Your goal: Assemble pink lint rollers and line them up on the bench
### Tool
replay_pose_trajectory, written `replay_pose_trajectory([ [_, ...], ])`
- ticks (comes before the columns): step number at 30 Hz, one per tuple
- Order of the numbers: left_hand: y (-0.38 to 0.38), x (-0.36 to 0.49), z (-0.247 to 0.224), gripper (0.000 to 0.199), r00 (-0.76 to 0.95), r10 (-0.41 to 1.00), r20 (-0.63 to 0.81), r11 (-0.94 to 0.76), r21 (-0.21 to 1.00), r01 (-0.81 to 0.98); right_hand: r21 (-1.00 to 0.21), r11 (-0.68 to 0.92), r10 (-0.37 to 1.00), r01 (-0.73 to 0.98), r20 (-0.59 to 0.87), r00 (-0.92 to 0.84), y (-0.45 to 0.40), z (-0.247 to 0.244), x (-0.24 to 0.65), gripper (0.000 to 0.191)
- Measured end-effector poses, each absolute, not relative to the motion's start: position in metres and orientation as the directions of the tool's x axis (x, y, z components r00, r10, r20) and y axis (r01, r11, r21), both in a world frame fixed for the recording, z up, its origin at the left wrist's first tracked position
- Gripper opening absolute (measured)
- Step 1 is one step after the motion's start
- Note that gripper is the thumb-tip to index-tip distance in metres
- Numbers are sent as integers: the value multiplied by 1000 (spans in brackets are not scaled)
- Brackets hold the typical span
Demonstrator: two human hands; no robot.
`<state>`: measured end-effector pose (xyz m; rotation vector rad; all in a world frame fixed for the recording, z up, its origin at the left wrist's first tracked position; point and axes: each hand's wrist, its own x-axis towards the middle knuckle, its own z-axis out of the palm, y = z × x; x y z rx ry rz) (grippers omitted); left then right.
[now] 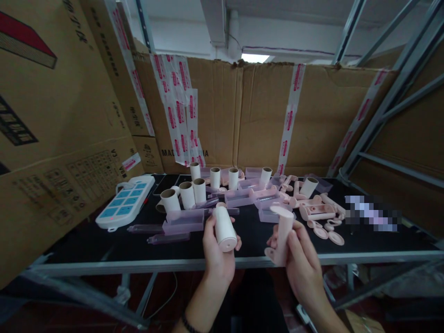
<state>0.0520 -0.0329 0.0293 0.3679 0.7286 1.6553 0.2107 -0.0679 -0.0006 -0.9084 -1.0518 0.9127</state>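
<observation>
My left hand (217,252) is wrapped round a white cylinder (225,226) with a pale pink end cap that faces me. To its right, my right hand (301,259) grips a pale pink plastic part (285,233), held upright, with a flat rounded top and a small tab low on its left side. The two pieces are apart, both held over the table's front edge. Behind them stand several white cardboard tubes (188,195) with open brown tops. Among these lie translucent purple trays (183,221) and clear purple sticks (169,237).
Loose pink plastic parts (317,210) and pink rings (336,237) are spread at the right of the black tabletop (114,247). A white power strip (125,203) with blue sockets lies at the left. Cardboard walls (239,115) and a metal frame (395,92) enclose the table.
</observation>
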Motion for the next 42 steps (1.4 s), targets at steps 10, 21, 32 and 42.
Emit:
replay_pose_trajectory([
  [10, -26, 63, 14, 35, -451, 890, 62, -270, 869, -415, -863, 135, 990, -486, 98, 101, -35, 35, 152, 39],
  [21, -26, 67, 17, 44, -338, 932, 133, -267, 881, -390, -868, 14, 995, -496, -38, 94, -22, 38, 144, 44],
  [32, -26, 52, 22, 46, -269, 940, 209, -291, 904, -314, -856, 35, 999, -516, 30, 18, -22, 39, 138, 45],
  [42, -22, 43, 24, 43, -150, 934, 325, -347, 925, -156, -881, 119, 993, -457, 98, 69, -20, 42, 140, 43],
])
